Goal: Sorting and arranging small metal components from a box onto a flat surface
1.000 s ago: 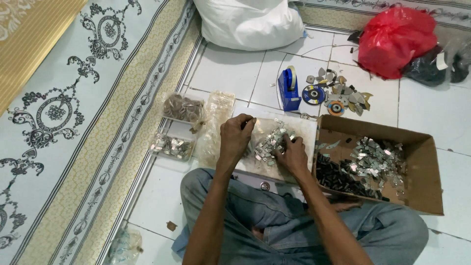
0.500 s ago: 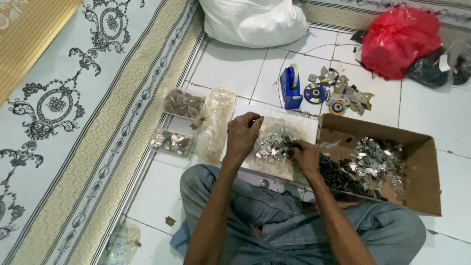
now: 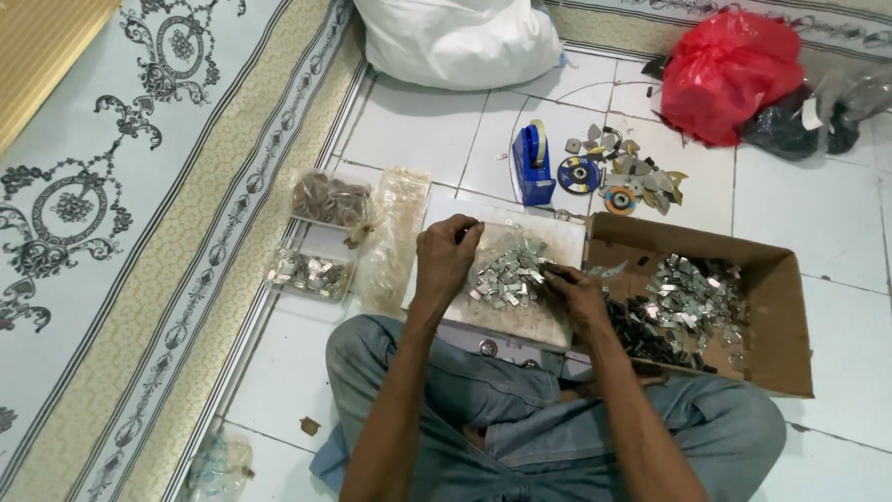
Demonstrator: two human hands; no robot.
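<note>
A heap of small shiny metal clips (image 3: pixel 509 276) is seen on a white flat board (image 3: pixel 548 321), between the two hands. The left hand (image 3: pixel 446 256) is held with fingers curled shut; whether a clip is pinched cannot be told. The right hand (image 3: pixel 573 293) rests fingertips in the heap's edge, loosely bent. Just right of those fingers lies a brown cardboard box (image 3: pixel 780 316) of metal pieces.

white tiled floor (image 3: pixel 818 223) with dark grout lines, evenly lit. along its left edge lies a pale blue carpet (image 3: pixel 84 242) with black ornaments and a beige patterned border; another patterned strip runs along the top edge.
</note>
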